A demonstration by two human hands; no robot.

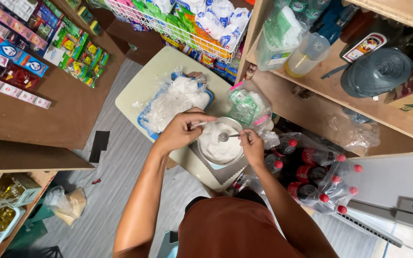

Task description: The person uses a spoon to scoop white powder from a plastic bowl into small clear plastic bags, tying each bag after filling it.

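Right hand (pixel 253 146) grips spoon (pixel 229 136), long axis left-right, scoop end left over bowl (pixel 220 143). Left hand (pixel 183 129) pinches bowl rim. Blue tray (pixel 173 101) of bags occupies desk (pixel 144 81) far side; bottles (pixel 311 177) right.

The one camera sits on my head and looks almost straight down past my chest, close over my left hand (pixel 180 130) and right hand (pixel 253 146) at the metal bowl (pixel 221 143). My forearms run up from the bottom edge. Shelves (pixel 321 102) crowd both sides of this single view.
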